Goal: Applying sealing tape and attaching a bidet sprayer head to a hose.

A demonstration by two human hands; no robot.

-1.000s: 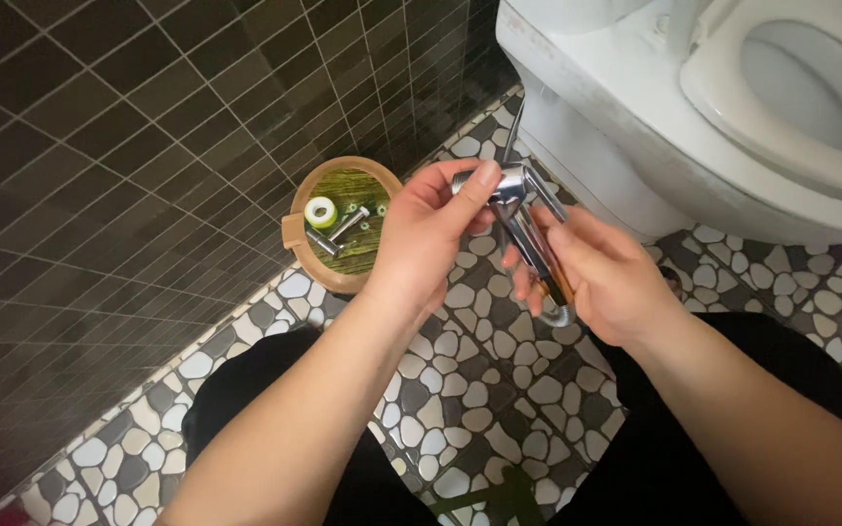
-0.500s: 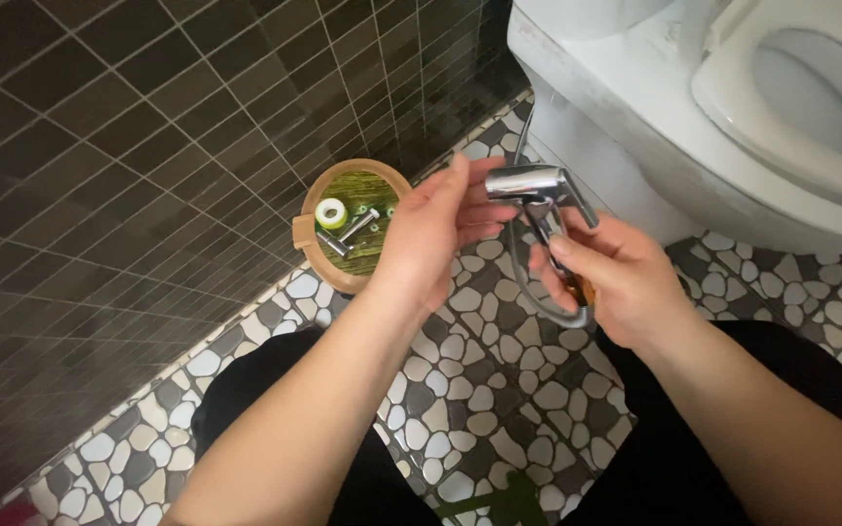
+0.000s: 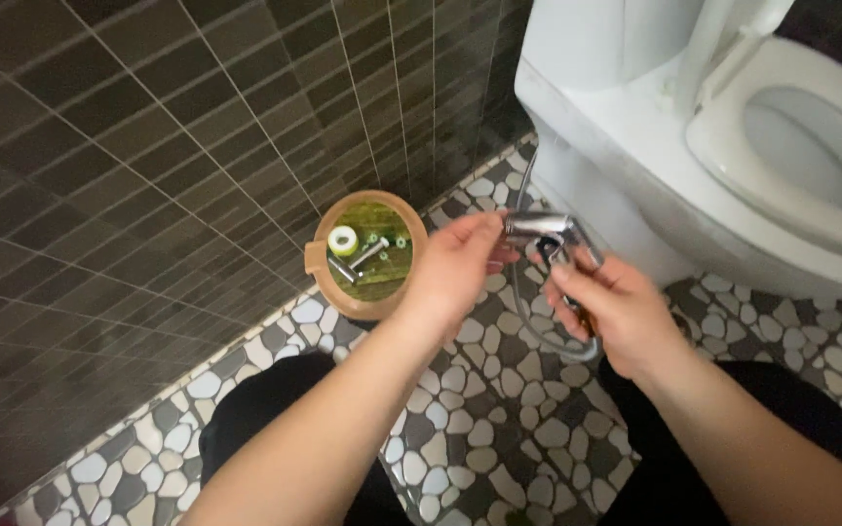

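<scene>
pebble floor (image 3: 499,429): hands (image 3: 460,268) seemingly grip sprayer (image 3: 538,228).

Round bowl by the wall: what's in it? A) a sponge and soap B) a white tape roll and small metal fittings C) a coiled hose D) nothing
B: the round tan bowl on the pebble floor holds a white tape roll and a few small metal fittings, lying apart from the left hand and right hand that hold the chrome sprayer head.

1. A bathroom: a white ceramic toilet with open seat (image 3: 733,136) stands at the right.
2. Dark glazed square wall tiles (image 3: 148,146) cover the wall.
3. A black-and-white pebble mosaic floor (image 3: 499,429) lies below.
</scene>
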